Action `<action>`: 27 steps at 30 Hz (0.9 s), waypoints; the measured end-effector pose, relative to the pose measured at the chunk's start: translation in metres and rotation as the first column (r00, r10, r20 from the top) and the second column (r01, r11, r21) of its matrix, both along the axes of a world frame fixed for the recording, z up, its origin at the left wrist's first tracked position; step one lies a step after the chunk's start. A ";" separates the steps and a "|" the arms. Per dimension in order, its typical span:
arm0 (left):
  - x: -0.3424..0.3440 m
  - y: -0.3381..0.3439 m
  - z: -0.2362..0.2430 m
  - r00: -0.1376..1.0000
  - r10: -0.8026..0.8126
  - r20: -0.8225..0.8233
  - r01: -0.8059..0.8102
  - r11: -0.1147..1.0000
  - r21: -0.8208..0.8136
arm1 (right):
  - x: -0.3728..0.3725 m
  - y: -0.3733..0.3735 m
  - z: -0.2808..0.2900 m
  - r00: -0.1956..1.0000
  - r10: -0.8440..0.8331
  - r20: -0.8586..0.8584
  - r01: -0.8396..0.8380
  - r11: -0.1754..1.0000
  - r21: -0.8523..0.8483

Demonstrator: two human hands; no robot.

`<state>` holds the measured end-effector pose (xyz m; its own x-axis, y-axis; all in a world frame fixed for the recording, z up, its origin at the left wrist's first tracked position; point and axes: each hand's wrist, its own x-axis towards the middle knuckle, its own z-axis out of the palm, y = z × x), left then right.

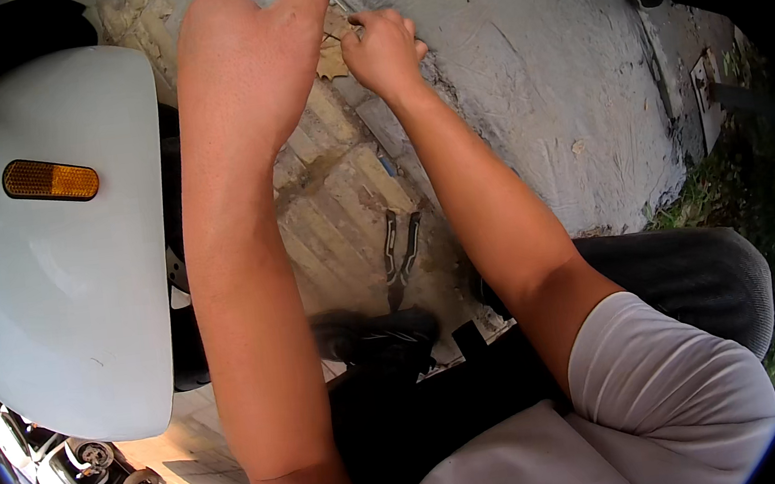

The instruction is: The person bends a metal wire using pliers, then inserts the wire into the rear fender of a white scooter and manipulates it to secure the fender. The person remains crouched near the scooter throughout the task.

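- Pinched between the fingertips of the right hand [382,51] is a brown scrap [331,57], up by the paved ground [345,208].
- Left hand [243,67] is held loosely spread beside it.
- Scrap is judged light, thin, easily torn; best gripped by its edge.

Place: outdoors, a roadside or yard spot where I work on a vehicle; sunlight falls hard on everything
Ground: worn paving bricks [347,218] under me, meeting a rough grey concrete slab [543,100]
Vehicle: a white scooter body panel [60,308] with an amber reflector [50,180] at my left
Tool: pliers [401,255] lying on the bricks
Edge: grass and weeds [736,193] at my right; more parked scooters [79,468] lower left
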<state>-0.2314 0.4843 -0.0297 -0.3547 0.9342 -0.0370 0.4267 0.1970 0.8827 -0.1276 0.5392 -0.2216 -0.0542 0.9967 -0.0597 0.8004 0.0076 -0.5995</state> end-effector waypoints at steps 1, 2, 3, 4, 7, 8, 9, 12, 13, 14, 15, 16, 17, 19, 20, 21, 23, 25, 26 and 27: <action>0.006 0.003 0.003 1.000 -0.010 0.025 0.011 1.000 -0.015 | 0.004 0.006 0.000 1.000 -0.004 -0.019 0.005 0.998 0.059; 0.012 0.001 -0.001 1.000 -0.004 -0.002 0.004 1.000 -0.019 | 0.005 0.005 0.001 0.999 0.006 -0.042 -0.004 1.000 0.031; 0.015 -0.002 -0.001 0.999 0.012 -0.039 -0.012 1.000 -0.009 | 0.000 0.007 0.008 0.997 0.024 -0.075 -0.023 1.000 0.016; 0.019 -0.002 -0.002 0.997 -0.001 -0.080 0.001 1.000 -0.004 | 0.001 0.009 0.009 0.994 0.028 -0.106 -0.028 1.000 0.005; 0.028 0.001 0.000 0.986 -0.054 -0.156 0.057 0.998 0.014 | 0.001 0.016 0.013 0.978 -0.027 -0.206 0.002 0.993 -0.121; 0.029 0.001 0.004 0.986 -0.075 -0.147 0.079 0.997 0.020 | -0.001 0.019 0.015 0.974 -0.038 -0.224 0.009 0.991 -0.132; 0.032 0.001 0.007 0.986 -0.103 -0.133 0.107 0.994 0.023 | 0.001 0.022 0.015 0.970 -0.051 -0.239 0.017 0.990 -0.143; 0.026 -0.006 -0.001 0.952 -0.207 -0.227 0.202 0.978 -0.047 | -0.007 0.028 0.020 0.926 -0.049 -0.374 -0.031 0.978 -0.205; 0.026 -0.007 -0.008 0.914 -0.256 -0.314 0.247 0.967 -0.069 | -0.011 0.035 0.020 0.901 -0.043 -0.431 -0.060 0.973 -0.223; 0.024 -0.015 -0.013 0.890 -0.355 -0.288 0.332 0.935 -0.127 | -0.019 0.036 0.018 0.872 -0.078 -0.482 -0.018 0.981 -0.192; 0.022 -0.019 -0.020 0.856 -0.452 -0.251 0.419 0.891 -0.175 | -0.020 0.040 0.016 0.861 -0.082 -0.501 -0.030 0.977 -0.211; 0.023 -0.034 -0.019 0.832 -0.501 -0.237 0.464 0.864 -0.196 | -0.025 0.042 0.021 0.847 -0.070 -0.527 -0.062 0.972 -0.229; 0.027 -0.055 -0.012 0.812 -0.537 -0.228 0.495 0.841 -0.216 | -0.031 0.044 0.030 0.830 -0.045 -0.556 -0.109 0.964 -0.242; 0.018 -0.091 0.011 0.712 -0.702 0.012 0.672 0.675 -0.305 | -0.043 0.047 0.057 0.815 0.005 -0.580 -0.169 0.959 -0.229; 0.012 -0.105 0.021 0.681 -0.717 0.151 0.713 0.600 -0.362 | -0.049 0.049 0.067 0.790 0.010 -0.613 -0.165 0.966 -0.197; 0.004 -0.119 0.029 0.643 -0.708 0.292 0.755 0.519 -0.401 | -0.057 0.053 0.078 0.764 0.017 -0.645 -0.163 0.972 -0.168; -0.017 -0.152 0.042 0.613 -0.655 0.442 0.788 0.462 -0.408 | -0.072 0.062 0.108 0.640 0.002 -0.768 -0.051 0.998 -0.039; -0.049 -0.186 0.058 0.627 -0.500 0.598 0.779 0.416 -0.469 | -0.084 0.062 0.172 0.442 0.087 -0.893 0.142 0.976 0.166; -0.060 -0.205 0.062 0.702 -0.391 0.596 0.705 0.499 -0.503 | -0.085 0.060 0.217 0.362 0.210 -0.908 0.190 0.937 0.292; -0.070 -0.234 0.062 0.761 -0.259 0.595 0.618 0.571 -0.541 | -0.088 0.052 0.261 0.320 0.337 -0.886 0.159 0.902 0.401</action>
